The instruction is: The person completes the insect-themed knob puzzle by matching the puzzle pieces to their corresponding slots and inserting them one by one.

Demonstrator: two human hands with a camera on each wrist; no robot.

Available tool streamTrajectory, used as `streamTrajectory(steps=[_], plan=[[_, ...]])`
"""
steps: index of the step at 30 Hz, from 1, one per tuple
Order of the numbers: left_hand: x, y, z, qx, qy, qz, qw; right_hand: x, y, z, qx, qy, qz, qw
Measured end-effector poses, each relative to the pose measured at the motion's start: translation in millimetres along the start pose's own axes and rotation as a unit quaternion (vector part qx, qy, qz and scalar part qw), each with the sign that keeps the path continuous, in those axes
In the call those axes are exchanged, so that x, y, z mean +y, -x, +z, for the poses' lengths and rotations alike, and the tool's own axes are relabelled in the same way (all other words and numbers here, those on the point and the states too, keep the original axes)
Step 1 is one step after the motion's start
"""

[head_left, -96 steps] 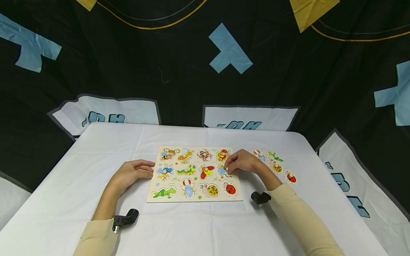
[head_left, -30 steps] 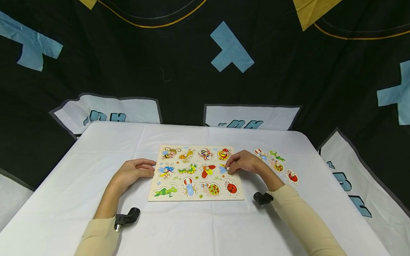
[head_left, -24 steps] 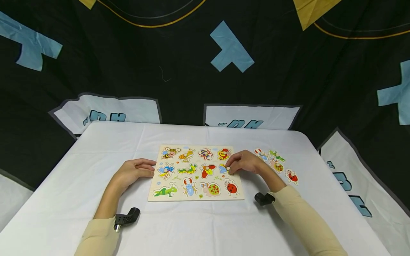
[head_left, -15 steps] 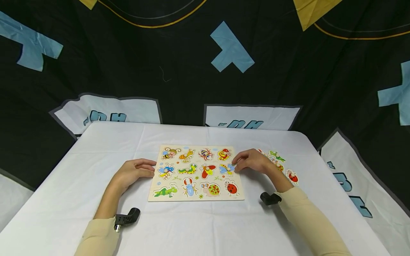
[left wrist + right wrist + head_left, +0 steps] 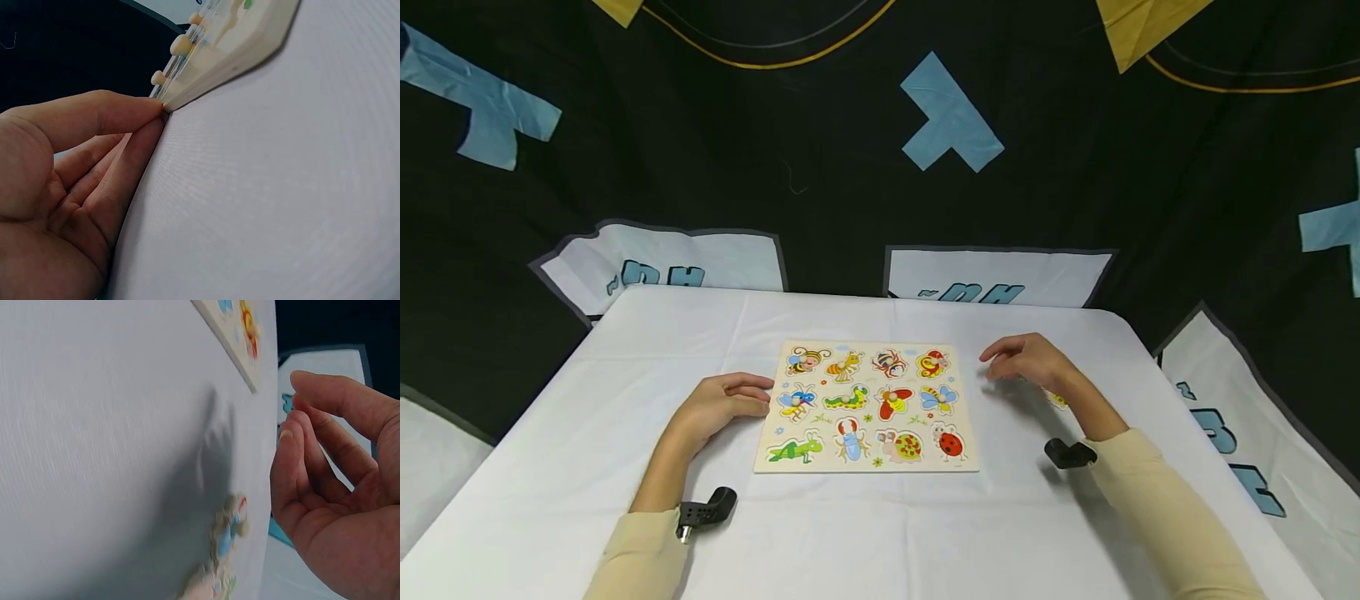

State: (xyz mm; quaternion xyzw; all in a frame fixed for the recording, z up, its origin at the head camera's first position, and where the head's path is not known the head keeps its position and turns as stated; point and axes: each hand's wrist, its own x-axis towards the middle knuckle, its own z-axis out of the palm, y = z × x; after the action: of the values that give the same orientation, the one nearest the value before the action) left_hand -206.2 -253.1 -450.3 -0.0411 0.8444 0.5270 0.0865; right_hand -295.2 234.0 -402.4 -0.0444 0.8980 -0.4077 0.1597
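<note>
A wooden peg puzzle board (image 5: 865, 421) printed with insects lies flat on the white cloth. Pegged pieces sit in several slots, among them a blue-winged bee (image 5: 938, 399) at the right. My left hand (image 5: 715, 412) touches the board's left edge with its fingertips; in the left wrist view the fingers (image 5: 100, 112) meet that edge. Right of the board, my right hand (image 5: 1026, 360) hovers above the cloth, fingers loosely bent and holding nothing. Near it, the right wrist view has a loose stag beetle piece (image 5: 226, 534) with its peg. The hand and forearm hide most loose pieces in the head view.
Part of a yellowish loose piece (image 5: 1057, 400) shows beside the right forearm. White cloth (image 5: 850, 533) covers the table. A dark backdrop (image 5: 820, 167) with blue and yellow shapes hangs behind it. Each wrist carries a black camera, such as the left one (image 5: 711, 508).
Earlier my right hand pinched the blue-winged bee piece at its slot. It has let go and moved right, above the loose pieces. The left hand stays at the board's edge.
</note>
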Motion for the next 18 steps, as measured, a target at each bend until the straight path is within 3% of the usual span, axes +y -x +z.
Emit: streamTrajectory(steps=[18], plan=[[0.5, 0.0, 1.2, -0.004, 0.012, 0.005, 0.9999, 34, 4.1, -55, 0.056, -0.043, 0.027, 0.9971]])
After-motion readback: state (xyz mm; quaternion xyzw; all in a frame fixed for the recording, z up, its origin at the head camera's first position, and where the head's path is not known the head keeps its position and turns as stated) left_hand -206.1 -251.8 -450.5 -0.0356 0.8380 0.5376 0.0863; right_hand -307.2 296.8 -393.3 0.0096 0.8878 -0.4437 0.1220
